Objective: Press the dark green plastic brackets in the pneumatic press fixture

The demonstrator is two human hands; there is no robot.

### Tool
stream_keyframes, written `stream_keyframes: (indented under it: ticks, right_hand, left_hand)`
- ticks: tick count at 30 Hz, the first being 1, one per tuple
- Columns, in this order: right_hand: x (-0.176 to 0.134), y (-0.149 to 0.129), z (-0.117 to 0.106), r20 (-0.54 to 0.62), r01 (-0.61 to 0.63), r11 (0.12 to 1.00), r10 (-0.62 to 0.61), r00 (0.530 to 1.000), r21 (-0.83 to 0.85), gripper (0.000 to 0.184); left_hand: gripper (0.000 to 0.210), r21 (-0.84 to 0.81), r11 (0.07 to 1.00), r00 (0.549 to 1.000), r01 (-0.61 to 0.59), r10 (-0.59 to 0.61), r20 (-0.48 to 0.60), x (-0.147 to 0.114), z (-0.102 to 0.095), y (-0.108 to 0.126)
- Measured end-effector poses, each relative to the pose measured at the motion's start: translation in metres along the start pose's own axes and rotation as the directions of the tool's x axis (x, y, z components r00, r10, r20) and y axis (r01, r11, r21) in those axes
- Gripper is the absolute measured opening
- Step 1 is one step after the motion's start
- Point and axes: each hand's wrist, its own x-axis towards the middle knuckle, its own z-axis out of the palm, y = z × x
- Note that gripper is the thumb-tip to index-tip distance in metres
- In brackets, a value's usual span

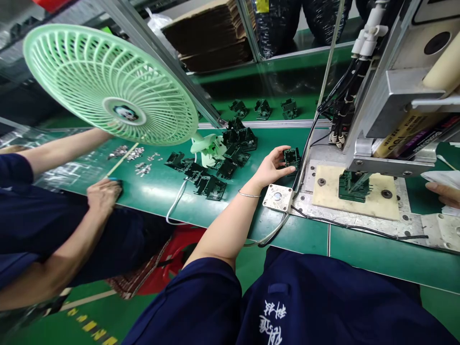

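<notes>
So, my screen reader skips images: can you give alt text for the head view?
The person's left hand holds a small black plastic part beside a press fixture on a green workbench. The right hand touches white cloth.

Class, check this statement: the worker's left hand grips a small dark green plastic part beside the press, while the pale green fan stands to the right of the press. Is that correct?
Not quite. The head view shows the left hand gripping the small dark green plastic part beside the grey metal press, but the pale green plastic fan stands to the left of the press, not the right.
</notes>
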Motion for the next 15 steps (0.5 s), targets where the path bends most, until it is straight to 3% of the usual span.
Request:
stream_keyframes:
  ticks: [9, 15]
  right_hand:
    - [0.0031, -0.0023, 0.001, 0.005, -0.041, 0.999, 0.041, 0.999, 0.022, 0.07]
    - [0.0004, -0.0014, -0.0009, 0.012, -0.005, 0.999, 0.006, 1.0, -0.038, 0.074]
  left_hand:
    - [0.08, 0.007, 1.0, 1.0, 0.008, -0.008, 0.001, -0.0006, 0.0003, 0.0014]
    - [0.082, 0.013, 1.0, 1.0, 0.007, -0.007, 0.001, -0.0004, -0.0002, 0.0014]
